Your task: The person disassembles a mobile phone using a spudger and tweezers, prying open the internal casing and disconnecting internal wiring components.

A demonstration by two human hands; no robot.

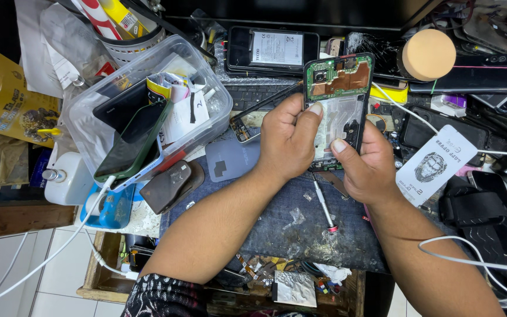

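A clear plastic tub at ten o'clock from the hands is holding a black phone, a green-edged phone leaning on its rim, and folded papers. The opened phone, back cover off and green circuit board showing at its top, is standing near the middle of the bench, its long axis running from six to twelve o'clock, camera end pointing to twelve. The left hand is gripping its left edge, thumb lying across the bare frame. The right hand is clasping the lower right edge, thumb pressing on the frame. A small screwdriver is lying on the dark mat at six o'clock below them
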